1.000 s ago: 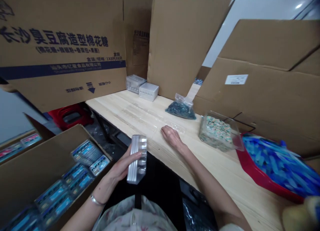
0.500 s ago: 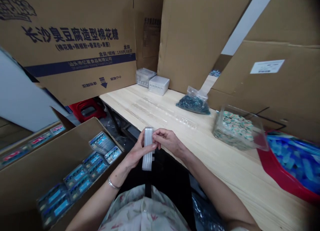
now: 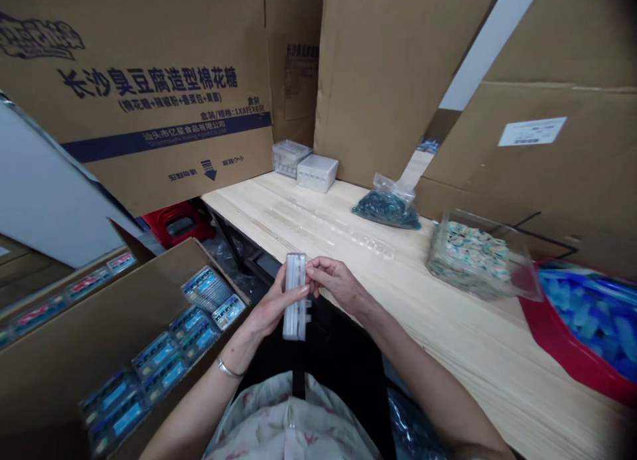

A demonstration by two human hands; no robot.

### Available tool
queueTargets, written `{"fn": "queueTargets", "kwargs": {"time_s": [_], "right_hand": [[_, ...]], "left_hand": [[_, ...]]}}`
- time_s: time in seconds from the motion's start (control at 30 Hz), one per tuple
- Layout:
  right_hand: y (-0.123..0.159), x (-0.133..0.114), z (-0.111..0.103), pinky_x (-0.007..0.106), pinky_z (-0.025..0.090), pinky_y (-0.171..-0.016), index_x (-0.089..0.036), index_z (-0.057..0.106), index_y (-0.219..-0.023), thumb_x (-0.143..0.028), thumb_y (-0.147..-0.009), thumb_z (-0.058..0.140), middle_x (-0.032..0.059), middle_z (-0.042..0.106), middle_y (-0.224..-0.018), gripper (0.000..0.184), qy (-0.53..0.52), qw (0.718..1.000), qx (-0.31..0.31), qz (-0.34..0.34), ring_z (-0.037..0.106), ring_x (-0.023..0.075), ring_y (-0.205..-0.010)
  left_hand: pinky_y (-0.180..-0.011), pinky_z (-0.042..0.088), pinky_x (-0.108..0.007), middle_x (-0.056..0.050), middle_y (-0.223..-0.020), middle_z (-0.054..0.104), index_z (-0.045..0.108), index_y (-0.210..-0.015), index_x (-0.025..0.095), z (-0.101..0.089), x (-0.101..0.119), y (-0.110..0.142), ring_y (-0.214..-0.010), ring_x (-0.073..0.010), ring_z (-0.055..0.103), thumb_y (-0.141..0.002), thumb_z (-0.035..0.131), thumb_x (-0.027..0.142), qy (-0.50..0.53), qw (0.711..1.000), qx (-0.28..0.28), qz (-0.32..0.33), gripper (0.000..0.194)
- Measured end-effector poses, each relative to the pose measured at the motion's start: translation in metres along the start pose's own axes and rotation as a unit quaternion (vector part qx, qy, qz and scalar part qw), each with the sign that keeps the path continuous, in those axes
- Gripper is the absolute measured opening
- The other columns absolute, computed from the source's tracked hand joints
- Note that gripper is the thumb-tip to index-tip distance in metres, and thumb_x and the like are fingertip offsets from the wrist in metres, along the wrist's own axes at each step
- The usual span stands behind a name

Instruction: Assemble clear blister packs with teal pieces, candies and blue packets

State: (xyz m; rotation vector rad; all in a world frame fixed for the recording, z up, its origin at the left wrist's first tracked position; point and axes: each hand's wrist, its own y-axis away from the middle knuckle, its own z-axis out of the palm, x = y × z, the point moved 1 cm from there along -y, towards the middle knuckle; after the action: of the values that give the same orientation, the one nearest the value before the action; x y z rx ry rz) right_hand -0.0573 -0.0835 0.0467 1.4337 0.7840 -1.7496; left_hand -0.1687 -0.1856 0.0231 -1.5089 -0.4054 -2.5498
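Observation:
My left hand point(image 3: 269, 308) is closed round a nested stack of clear plastic blister trays point(image 3: 294, 322), held upright at the table's near edge with the thumb across its face. At the stack's right side, my right hand point(image 3: 339, 285) has its thumb and fingertips pinched on the edge of a tray. Its fingertips are partly hidden, so I cannot tell whether that tray is separated from the others. Beyond the hands, clear blister trays point(image 3: 371, 242) lie in a line on the wooden table point(image 3: 423, 327), faint against the wood.
A bag of dark teal pieces point(image 3: 385, 210), a clear tub of small printed pieces point(image 3: 470, 257) and a red basin point(image 3: 562, 334) of blue items line the right side. Clear boxes point(image 3: 317, 173) stand at the back. An open carton point(image 3: 164, 281) with blue-labelled packs is at left.
My right hand has come off the trays on the table and back to the stack, pinching its edge. The stack has turned edge-on in my left hand. The view has swung left.

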Motion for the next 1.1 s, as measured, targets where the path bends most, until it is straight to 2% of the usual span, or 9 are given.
{"fn": "queueTargets", "kwargs": {"time_s": [0.23,0.43,0.5,0.7,0.87,1.1], "right_hand": [[0.0,0.004,-0.001,0.023,0.043,-0.052,-0.016,0.059,-0.078,-0.038,-0.076,0.065,-0.002,0.06,-0.064,0.023,-0.026,1.0,0.006,-0.002,0.053,0.0095,-0.053],[-0.002,0.009,-0.003,0.022,0.043,-0.053,-0.016,0.059,-0.079,-0.039,-0.077,0.065,-0.0008,0.06,-0.07,0.024,-0.051,0.999,-0.003,-0.003,0.053,0.0089,-0.057],[-0.002,0.008,-0.003,0.022,0.043,-0.054,-0.016,0.059,-0.079,-0.039,-0.077,0.065,-0.0005,0.061,-0.071,0.024,-0.058,0.998,0.005,-0.004,0.054,0.0088,-0.057],[-0.002,-0.002,-0.001,0.021,0.043,-0.052,-0.015,0.058,-0.079,-0.04,-0.077,0.065,-0.0009,0.06,-0.067,0.026,-0.065,0.997,0.042,-0.006,0.054,0.0083,-0.055],[-0.003,-0.007,-0.001,0.021,0.044,-0.052,-0.015,0.058,-0.077,-0.04,-0.076,0.066,-0.001,0.06,-0.063,0.026,-0.056,0.997,0.048,-0.005,0.055,0.0086,-0.053],[-0.005,-0.003,-0.003,0.022,0.044,-0.052,-0.016,0.058,-0.078,-0.038,-0.076,0.065,-0.001,0.06,-0.064,0.024,-0.058,0.998,0.037,-0.013,0.055,0.0091,-0.054]], "left_hand": [[-0.082,0.042,-0.03,-0.004,-0.096,0.061,0.049,-0.121,0.022,-0.001,-0.002,-0.001,-0.087,-0.0164,0.058,-0.071,0.071,0.022,-0.018,1.0,-0.014,0.015,0.055],[-0.086,0.043,-0.034,-0.007,-0.096,0.063,0.053,-0.116,0.017,0.003,-0.001,0.001,-0.088,-0.0195,0.06,-0.074,0.068,0.025,0.058,0.997,-0.043,-0.025,0.045],[-0.086,0.043,-0.035,-0.008,-0.097,0.063,0.052,-0.117,0.016,0.003,0.0,0.001,-0.089,-0.0202,0.061,-0.074,0.069,0.025,0.062,0.997,-0.04,-0.025,0.047],[-0.094,0.037,-0.036,-0.008,-0.107,0.062,0.049,-0.124,0.021,0.004,0.002,0.001,-0.101,-0.0209,0.057,-0.069,0.072,0.021,-0.01,0.999,-0.015,0.031,0.059],[-0.099,0.033,-0.041,-0.007,-0.112,0.06,0.046,-0.128,0.023,0.001,0.0,0.001,-0.107,-0.022,0.053,-0.069,0.073,0.023,-0.063,0.996,-0.005,0.058,0.065],[-0.101,0.032,-0.04,-0.007,-0.118,0.057,0.038,-0.135,0.025,-0.003,-0.002,0.001,-0.112,-0.022,0.05,-0.071,0.072,0.024,-0.095,0.994,-0.004,0.061,0.073]]}}
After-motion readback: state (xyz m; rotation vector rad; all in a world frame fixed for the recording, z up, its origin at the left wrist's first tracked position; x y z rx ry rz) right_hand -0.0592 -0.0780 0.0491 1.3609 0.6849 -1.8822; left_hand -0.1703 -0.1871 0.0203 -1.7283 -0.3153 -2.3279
